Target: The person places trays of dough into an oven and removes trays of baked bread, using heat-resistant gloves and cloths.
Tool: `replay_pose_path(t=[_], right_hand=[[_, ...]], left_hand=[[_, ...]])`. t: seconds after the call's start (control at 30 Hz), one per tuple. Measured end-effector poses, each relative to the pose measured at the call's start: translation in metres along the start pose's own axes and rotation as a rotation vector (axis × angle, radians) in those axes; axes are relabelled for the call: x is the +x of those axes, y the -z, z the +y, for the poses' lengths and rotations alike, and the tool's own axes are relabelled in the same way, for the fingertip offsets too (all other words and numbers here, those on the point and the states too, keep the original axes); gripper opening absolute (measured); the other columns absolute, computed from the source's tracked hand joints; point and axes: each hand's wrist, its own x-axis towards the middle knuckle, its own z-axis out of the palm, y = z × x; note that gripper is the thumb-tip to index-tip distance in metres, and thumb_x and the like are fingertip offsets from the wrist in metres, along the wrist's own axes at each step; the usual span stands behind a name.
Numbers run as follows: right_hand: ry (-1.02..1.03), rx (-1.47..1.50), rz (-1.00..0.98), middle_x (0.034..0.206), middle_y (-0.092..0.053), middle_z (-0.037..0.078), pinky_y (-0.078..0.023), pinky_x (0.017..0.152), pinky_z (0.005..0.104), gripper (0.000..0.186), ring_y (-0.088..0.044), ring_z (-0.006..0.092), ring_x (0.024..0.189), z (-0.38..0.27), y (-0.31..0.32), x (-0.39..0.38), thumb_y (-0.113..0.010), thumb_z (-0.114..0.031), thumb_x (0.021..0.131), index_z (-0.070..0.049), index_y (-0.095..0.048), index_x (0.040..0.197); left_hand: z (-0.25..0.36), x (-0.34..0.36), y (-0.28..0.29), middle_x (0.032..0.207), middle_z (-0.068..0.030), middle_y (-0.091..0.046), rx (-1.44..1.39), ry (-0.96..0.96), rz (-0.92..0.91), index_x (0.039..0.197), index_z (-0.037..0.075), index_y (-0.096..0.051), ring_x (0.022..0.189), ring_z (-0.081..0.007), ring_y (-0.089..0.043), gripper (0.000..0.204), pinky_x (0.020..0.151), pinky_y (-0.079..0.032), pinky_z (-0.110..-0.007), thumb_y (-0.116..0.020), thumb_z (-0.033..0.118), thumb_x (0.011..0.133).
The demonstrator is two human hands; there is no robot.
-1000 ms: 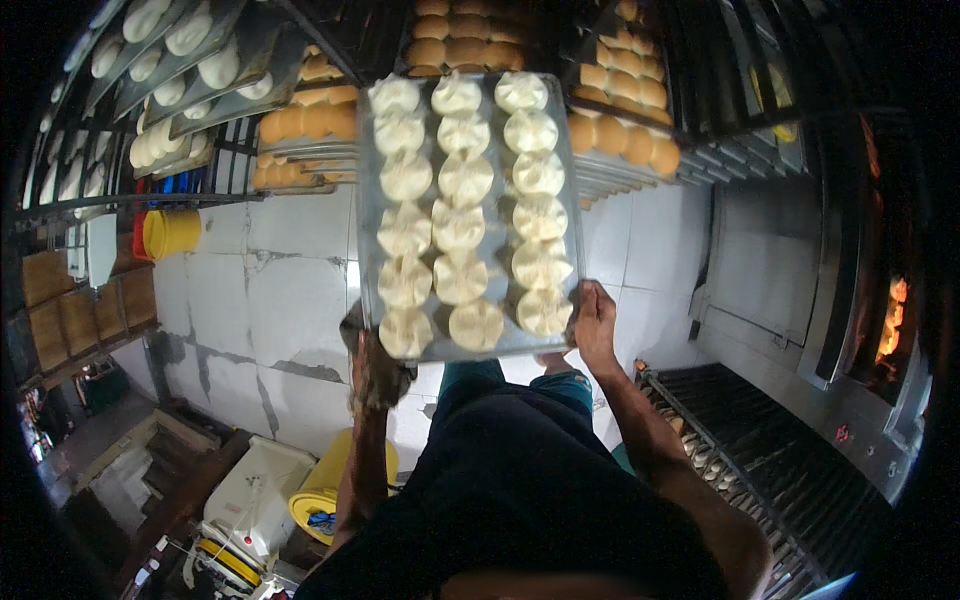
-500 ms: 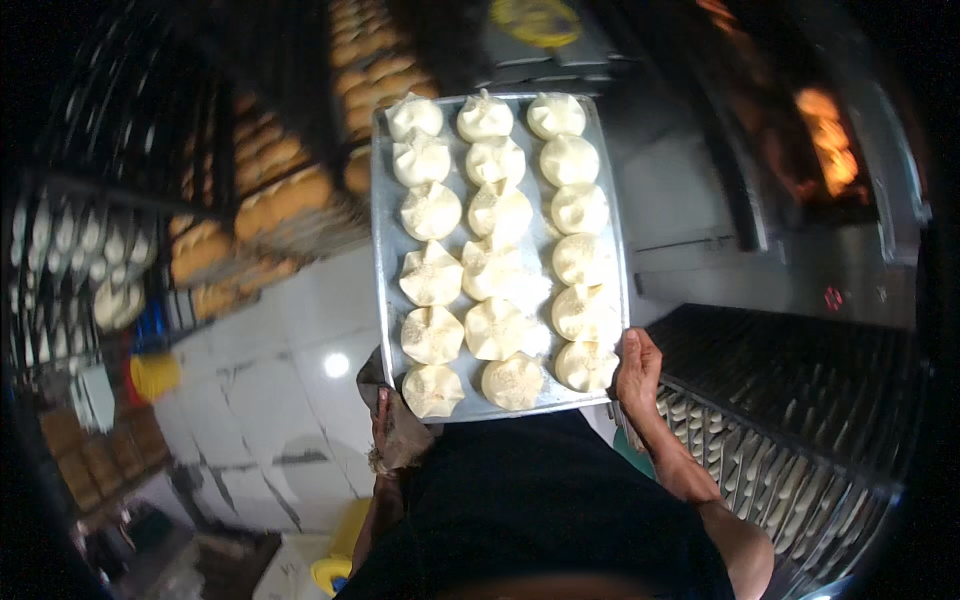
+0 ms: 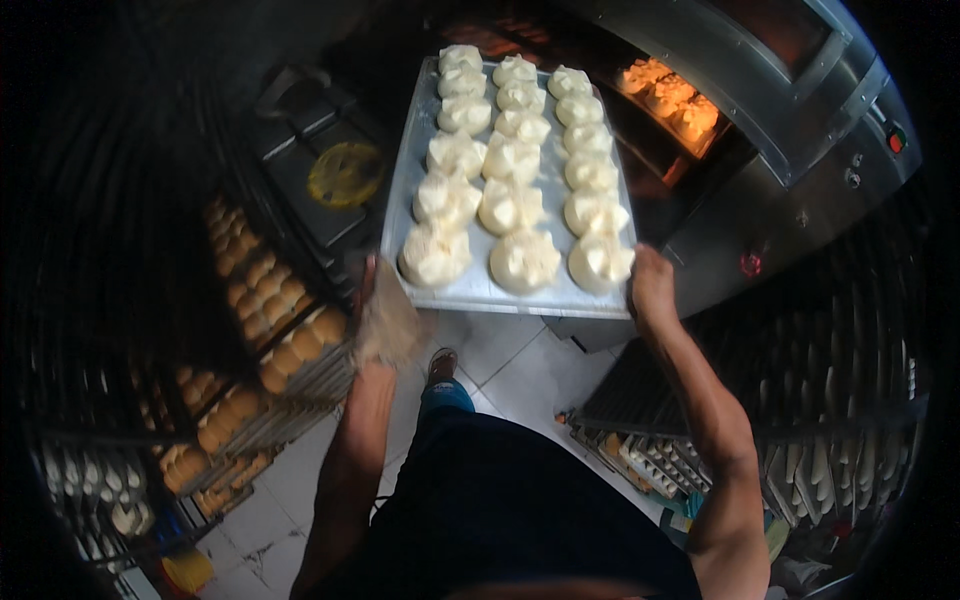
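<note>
A metal tray (image 3: 545,245) fills the upper middle, bearing several pale, pleated dough balls (image 3: 524,262) in three rows. My left hand (image 3: 372,300) grips its lower left corner with a brown cloth (image 3: 392,325), which hides most of the fingers. My right hand (image 3: 650,280) is closed on the lower right edge, bare. Beyond the tray's upper right, an open oven (image 3: 764,134) glows, with a tray of pleated buns (image 3: 668,95) lit orange inside it.
Racks of browned rolls (image 3: 290,340) stand at the left. At the right are racks of pale dough pieces (image 3: 800,470). A yellow round object (image 3: 345,173) lies on dark metal left of the tray. Red knob (image 3: 751,263) on the oven front; tiled floor (image 3: 500,370) below.
I have turned right toward the oven, so it now faces me beyond the tray and the roll racks have moved to the left. Both hands still hold the tray, now tilted away.
</note>
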Motion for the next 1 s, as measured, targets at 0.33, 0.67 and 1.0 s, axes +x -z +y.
replay_pose_path(t=[0.33, 0.67, 1.0], right_hand=[[0.119, -0.002, 0.199, 0.084, -0.067, 0.013, -0.046, 0.072, 0.0351, 0.031, -0.061, 0.0219, 0.079, 0.016, -0.143, 0.285, -0.048, -0.022, 0.093, 0.003, -0.064, 0.093], [0.527, 0.131, -0.197, 0.095, -0.065, 0.01, -0.049, 0.064, 0.0295, 0.04, -0.06, 0.0153, 0.079, -0.05, -0.238, 0.395, -0.062, -0.016, 0.088, -0.001, -0.05, 0.123], [0.607, -0.864, -0.093, 0.086, -0.065, 0.023, -0.05, 0.067, 0.0486, 0.03, -0.063, 0.0404, 0.079, -0.092, -0.342, 0.55, -0.061, -0.022, 0.084, -0.007, -0.056, 0.11]], left_hand=[[-0.007, 0.355, 0.035, 0.123, -0.0156, -0.057, -0.108, -0.437, -0.039, 0.114, -0.003, -0.055, 0.115, -0.0291, -0.052, 0.044, 0.096, -0.041, -0.034, -0.055, 0.032, 0.087], [-0.008, 0.586, 0.072, 0.134, -0.0157, -0.049, 0.393, -0.046, -0.264, 0.126, 0.007, -0.053, 0.123, -0.0229, -0.048, 0.054, 0.101, -0.037, -0.039, -0.041, 0.041, 0.086], [-0.01, 0.589, 0.051, 0.092, -0.0137, -0.066, 0.47, -0.656, 0.351, 0.088, 0.006, -0.066, 0.087, -0.0264, -0.064, 0.021, 0.079, -0.047, -0.039, -0.049, 0.017, 0.08]])
